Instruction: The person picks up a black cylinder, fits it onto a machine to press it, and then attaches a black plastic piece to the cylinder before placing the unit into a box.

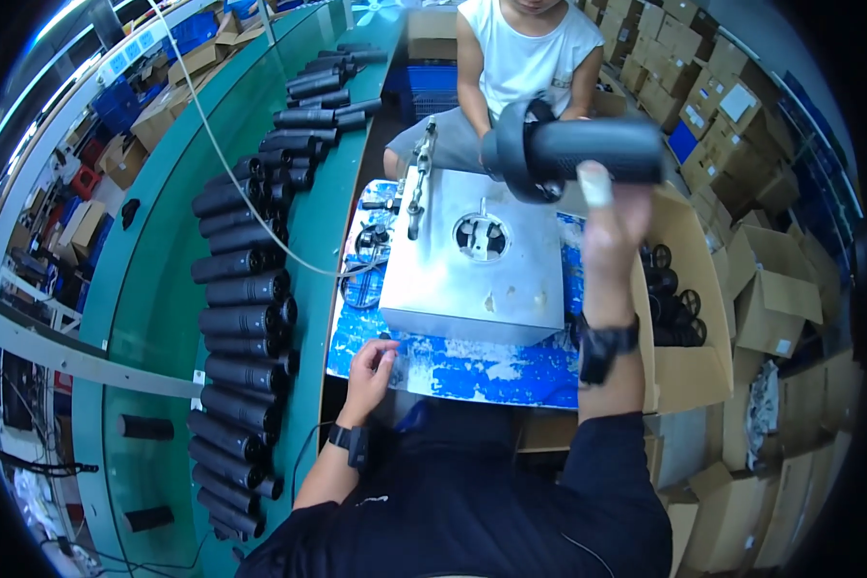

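- Presently, the black tube (pixel 592 146) is up in the air over the far right part of the metal box, held nearly level and a little blurred; a wide black ring (pixel 512 159) sits at its left end, though you cannot tell whether it is fully seated.
- Judging by what shows, you are partway through 1 piece: tube and ring are together, and the tube is apart from the round opening (pixel 482 238) in the metal box (pixel 433 279).
- As for the rest, many black tubes (pixel 241 291) lie in a row on the green worktop (pixel 328 204); you cannot tell which are finished and which are waiting.
- Your right hand (pixel 615 226) has its grip closed around the tube's right end from below, with a pale cover on 1 digit.
- Your left hand (pixel 368 374) has a loose, half-curled grip with nothing visible in it, near the front left edge of the blue worktop (pixel 511 374).
- Beyond the tube, a co-worker (pixel 530 58) in a white top sits facing you; the tube and ring hide their hands, so you cannot tell whether they touch it.
- To your right, an open carton (pixel 689 378) holds black wheel-like parts (pixel 663 281).
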The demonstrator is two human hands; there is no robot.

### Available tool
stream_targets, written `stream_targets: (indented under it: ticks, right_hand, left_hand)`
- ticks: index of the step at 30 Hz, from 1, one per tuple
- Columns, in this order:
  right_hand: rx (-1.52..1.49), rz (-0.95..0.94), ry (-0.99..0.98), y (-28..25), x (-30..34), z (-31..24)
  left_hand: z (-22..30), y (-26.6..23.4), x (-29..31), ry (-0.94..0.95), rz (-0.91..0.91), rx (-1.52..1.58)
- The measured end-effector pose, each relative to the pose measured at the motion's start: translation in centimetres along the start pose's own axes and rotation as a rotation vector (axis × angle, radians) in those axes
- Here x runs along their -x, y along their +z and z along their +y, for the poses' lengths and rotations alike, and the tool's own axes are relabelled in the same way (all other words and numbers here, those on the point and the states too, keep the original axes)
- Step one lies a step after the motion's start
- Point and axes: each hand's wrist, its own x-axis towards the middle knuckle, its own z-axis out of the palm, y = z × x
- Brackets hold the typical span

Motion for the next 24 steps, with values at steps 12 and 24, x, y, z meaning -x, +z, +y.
stream_targets:
  ticks: [12,24]
  right_hand:
    - [0.785,-0.513,-0.782,0.1,11.7,-7.2]
    - [0.771,-0.623,0.239,-10.8,21.7,-11.8]
  left_hand:
    - [-4.7,-2.2,-0.9,-0.254,-0.148,0.126]
    - [-5.8,-2.0,-0.1,-0.239,-0.158,0.079]
